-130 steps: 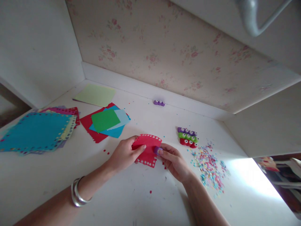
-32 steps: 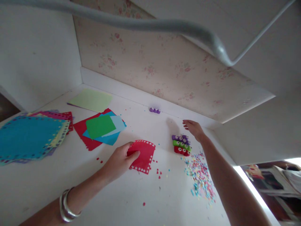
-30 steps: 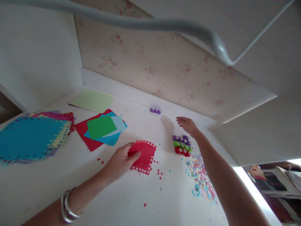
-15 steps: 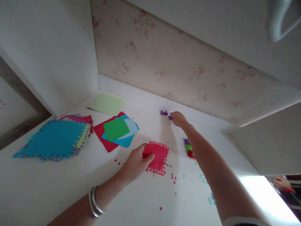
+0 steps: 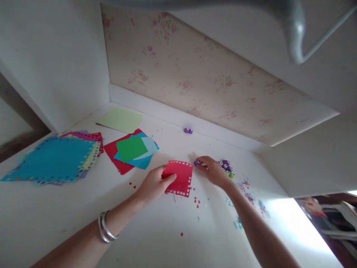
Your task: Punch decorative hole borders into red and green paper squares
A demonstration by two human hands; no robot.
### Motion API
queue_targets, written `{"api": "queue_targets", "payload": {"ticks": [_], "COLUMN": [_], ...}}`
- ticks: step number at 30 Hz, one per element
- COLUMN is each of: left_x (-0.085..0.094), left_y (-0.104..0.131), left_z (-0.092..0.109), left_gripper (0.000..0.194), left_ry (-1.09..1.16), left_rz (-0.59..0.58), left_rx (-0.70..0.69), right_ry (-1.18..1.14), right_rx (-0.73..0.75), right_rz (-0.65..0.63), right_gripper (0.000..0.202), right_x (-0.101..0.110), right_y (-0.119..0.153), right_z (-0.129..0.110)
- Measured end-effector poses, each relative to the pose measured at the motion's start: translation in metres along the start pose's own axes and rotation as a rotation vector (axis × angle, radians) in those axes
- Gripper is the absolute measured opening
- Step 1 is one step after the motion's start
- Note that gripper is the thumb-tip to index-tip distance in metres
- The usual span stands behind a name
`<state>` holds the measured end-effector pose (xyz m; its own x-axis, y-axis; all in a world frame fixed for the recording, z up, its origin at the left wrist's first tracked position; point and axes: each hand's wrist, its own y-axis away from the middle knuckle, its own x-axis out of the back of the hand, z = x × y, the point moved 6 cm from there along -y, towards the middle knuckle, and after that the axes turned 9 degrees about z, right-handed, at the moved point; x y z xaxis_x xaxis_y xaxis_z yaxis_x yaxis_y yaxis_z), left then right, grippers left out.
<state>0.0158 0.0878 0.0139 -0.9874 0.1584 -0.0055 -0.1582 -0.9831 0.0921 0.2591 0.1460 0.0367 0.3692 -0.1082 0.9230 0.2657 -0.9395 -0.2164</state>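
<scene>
My left hand (image 5: 154,183) grips the left side of a small red paper (image 5: 182,178), thumb on top. Small punched shapes run along several of the paper's edges. Just right of the paper, my right hand (image 5: 210,169) has its fingers closed on a small purple piece (image 5: 198,163) with a white eye-like dot. Two similar purple pieces (image 5: 188,130) sit near the wall. Beyond my right hand is a cluster of purple and green pieces (image 5: 226,165), partly hidden by the hand.
Left of my hands lie green (image 5: 132,149), red and blue papers, with a pile of punched blue sheets (image 5: 52,160) farther left. Pale green paper (image 5: 121,119) lies near the wall. Confetti (image 5: 247,191) is scattered at right. A pale curved bar (image 5: 297,37) hangs above.
My right hand has moved from near the wall toward the red paper, bringing a purple piece with it. The cluster at right is more exposed. The view has shifted slightly.
</scene>
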Motion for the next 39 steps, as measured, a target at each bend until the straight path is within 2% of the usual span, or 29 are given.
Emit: {"api": "queue_targets", "payload": {"ticks": [2, 6, 9, 14, 20, 32, 39], "left_x": [0.0, 0.0, -0.001, -0.002, -0.002, 0.0, -0.001], "left_y": [0.001, 0.001, 0.0, 0.0, 0.001, 0.002, 0.003], "left_z": [0.001, 0.0, -0.002, -0.003, -0.001, 0.002, 0.004], "left_gripper": [0.029, 0.029, 0.031, 0.031, 0.03, 0.026, 0.025], "left_ry": [-0.009, -0.03, -0.044, -0.056, -0.127, -0.208, -0.29], "left_rz": [-0.006, -0.004, -0.003, -0.005, 0.013, 0.043, 0.053], "left_rx": [-0.013, -0.026, -0.027, -0.025, -0.04, -0.076, -0.126], "right_ry": [-0.147, -0.448, -0.653, -0.837, -0.924, -0.969, -0.814], "right_rx": [0.004, -0.144, -0.21, -0.294, -0.339, -0.349, -0.293], "right_rz": [0.043, 0.194, 0.305, 0.3, 0.296, 0.328, 0.369], "right_gripper": [0.028, 0.021, 0.024, 0.028, 0.028, 0.026, 0.026], "right_x": [-0.001, -0.008, -0.014, -0.026, -0.032, -0.028, -0.026], "right_y": [0.029, 0.068, 0.079, 0.082, 0.084, 0.084, 0.086], "right_z": [-0.015, -0.031, -0.04, -0.044, -0.047, -0.05, -0.046]}}
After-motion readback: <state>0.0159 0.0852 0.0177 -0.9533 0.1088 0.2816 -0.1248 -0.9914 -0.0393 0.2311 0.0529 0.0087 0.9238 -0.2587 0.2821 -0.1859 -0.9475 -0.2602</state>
